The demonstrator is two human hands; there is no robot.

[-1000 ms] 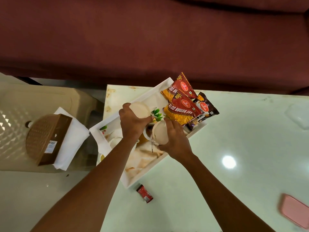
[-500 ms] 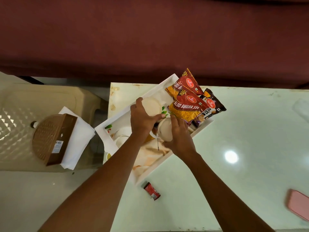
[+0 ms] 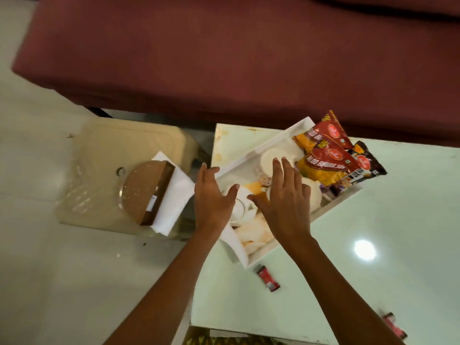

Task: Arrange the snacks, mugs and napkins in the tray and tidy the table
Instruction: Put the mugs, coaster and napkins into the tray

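Observation:
A white tray (image 3: 251, 155) lies slanted on the pale green table (image 3: 348, 257). Red and yellow snack packets (image 3: 331, 158) fill its far right end and hang over the rim. White mugs sit in the tray: one (image 3: 271, 158) beside the packets, another (image 3: 242, 207) at the left, a third (image 3: 314, 195) partly hidden by my right hand. Napkins (image 3: 251, 235) lie at the near end. My left hand (image 3: 214, 195) hovers open over the tray's left rim. My right hand (image 3: 283, 197) is spread open above the tray's middle. Neither holds anything.
A small red sachet (image 3: 268, 281) lies on the table just below the tray. Another red item (image 3: 395, 327) is at the lower right, blurred. A beige stool (image 3: 112, 155) on the left carries a brown box (image 3: 146, 192) on white napkins (image 3: 174, 200). A maroon sofa (image 3: 224, 51) runs behind.
Both hands have let go of the mugs they held and lifted, fingers spread; the mugs now sit in the tray. The view has shifted, so the scene sits further right.

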